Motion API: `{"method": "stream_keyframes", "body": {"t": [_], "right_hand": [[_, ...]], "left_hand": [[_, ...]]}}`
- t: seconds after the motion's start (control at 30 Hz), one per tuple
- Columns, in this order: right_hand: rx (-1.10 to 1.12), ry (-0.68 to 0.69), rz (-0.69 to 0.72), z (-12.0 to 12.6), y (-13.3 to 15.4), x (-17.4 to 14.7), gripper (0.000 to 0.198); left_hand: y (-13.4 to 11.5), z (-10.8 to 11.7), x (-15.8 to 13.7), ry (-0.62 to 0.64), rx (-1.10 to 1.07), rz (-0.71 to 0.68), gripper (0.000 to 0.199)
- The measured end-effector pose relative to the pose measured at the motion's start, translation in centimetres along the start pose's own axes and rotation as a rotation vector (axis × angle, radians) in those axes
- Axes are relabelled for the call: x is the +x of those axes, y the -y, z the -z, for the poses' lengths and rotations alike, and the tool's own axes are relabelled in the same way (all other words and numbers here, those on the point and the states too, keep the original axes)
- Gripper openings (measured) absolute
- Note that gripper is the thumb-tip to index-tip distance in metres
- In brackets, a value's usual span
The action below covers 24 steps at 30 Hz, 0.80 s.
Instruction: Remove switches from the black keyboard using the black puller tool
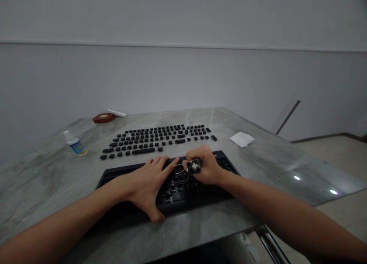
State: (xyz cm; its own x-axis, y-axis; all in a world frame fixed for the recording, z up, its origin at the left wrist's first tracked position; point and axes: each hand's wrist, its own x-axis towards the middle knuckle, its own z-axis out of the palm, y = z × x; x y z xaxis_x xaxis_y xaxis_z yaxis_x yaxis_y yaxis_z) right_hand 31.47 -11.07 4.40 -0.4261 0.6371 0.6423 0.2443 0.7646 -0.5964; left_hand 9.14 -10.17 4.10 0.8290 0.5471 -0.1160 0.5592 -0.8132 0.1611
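A black keyboard base lies slanted near the table's front edge, with many of its key spots showing bare. My left hand rests on its left and middle part, fingers spread, thumb over the front edge. Above the middle right, my right hand is wrapped round the dark handle of a wire keycap puller. The puller's wire loop points left, close to my left index fingertip; whether it grips a key cannot be made out. Behind the keyboard, removed black keycaps lie in rows.
A white spray bottle with a blue label stands at the left. A brown box and a white strip lie at the back left. White folded tissue is on the right of the marble table. A wall rises behind.
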Motion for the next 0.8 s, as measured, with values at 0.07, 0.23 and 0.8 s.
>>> {"method": "stream_keyframes", "body": {"t": [0.07, 0.23, 0.8], "right_hand": [[-0.035, 0.091, 0.063, -0.4, 0.0, -0.3, 0.035], [-0.091, 0.239, 0.284, -2.4, 0.5, -1.0, 0.023], [-0.436, 0.409, 0.549, -5.7, 1.5, -1.8, 0.024]], "left_hand": [[1.0, 0.2, -1.7, 0.033, 0.002, 0.024, 0.148], [3.7, 0.1, -4.4, 0.054, -0.082, 0.036, 0.149], [1.8, -1.0, -4.6, -0.299, -0.432, -0.441, 0.009]]}}
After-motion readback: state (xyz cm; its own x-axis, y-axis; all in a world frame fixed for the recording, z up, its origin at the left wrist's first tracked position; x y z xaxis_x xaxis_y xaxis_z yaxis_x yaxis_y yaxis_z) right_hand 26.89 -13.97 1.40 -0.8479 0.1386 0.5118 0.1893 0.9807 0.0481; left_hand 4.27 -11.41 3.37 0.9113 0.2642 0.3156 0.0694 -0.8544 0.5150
